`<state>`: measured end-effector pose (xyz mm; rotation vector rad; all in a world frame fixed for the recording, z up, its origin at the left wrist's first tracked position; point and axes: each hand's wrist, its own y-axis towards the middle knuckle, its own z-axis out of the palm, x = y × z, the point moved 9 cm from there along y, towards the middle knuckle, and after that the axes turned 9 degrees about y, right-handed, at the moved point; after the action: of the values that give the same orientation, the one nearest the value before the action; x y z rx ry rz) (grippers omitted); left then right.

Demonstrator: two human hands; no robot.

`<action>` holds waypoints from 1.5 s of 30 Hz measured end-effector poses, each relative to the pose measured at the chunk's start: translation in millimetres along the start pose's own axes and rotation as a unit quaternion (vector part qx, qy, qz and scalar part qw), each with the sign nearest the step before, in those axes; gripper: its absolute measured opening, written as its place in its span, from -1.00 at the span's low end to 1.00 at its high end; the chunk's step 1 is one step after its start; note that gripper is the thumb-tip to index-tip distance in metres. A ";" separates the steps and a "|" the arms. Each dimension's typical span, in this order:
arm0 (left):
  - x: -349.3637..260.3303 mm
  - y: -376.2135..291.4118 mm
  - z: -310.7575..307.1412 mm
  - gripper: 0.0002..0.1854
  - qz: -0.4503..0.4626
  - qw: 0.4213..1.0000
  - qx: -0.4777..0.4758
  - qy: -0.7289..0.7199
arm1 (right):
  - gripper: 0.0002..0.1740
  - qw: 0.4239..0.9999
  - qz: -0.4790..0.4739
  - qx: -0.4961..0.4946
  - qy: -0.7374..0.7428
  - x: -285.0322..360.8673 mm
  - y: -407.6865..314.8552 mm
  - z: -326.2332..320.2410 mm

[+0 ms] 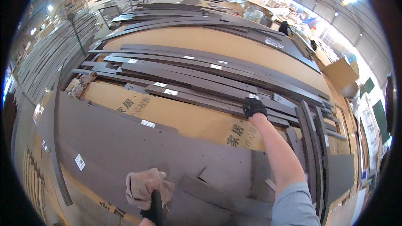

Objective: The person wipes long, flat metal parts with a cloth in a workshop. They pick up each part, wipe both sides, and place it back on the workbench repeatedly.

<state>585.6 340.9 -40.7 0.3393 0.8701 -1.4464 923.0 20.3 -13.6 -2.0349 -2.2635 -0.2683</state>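
My left hand point(154, 208), in a black glove, is low in the view and grips a crumpled, stained beige cloth point(147, 185). Under it lies a wide dark grey-brown panel point(125, 144) with a white printed label point(80, 162) at its left part. My right hand point(255, 108), also in a black glove, reaches forward to a row of long dark boards point(188, 78). Its fingers are at the edge of one board, beside a white label point(253, 96); the fingertips are hidden, so whether they grip the board cannot be told.
Printed brown cardboard point(188, 117) lies between the panel and the boards. Several dark strips point(314, 150) lie crosswise at the right. A long strip point(56, 138) slants along the left edge. Another bundled cloth point(82, 83) sits farther left. A cardboard box point(340, 72) stands at the far right.
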 end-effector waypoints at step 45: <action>-121.5 -38.9 88.7 -0.41 0.160 0.958 0.181 -0.156 | -0.14 0.785 -0.174 0.240 0.543 198.4 -406.1 -59.5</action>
<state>589.1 361.8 113.2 0.4872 0.2748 -1.3033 494.9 162.8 51.1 -0.7852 -1.6229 -0.6078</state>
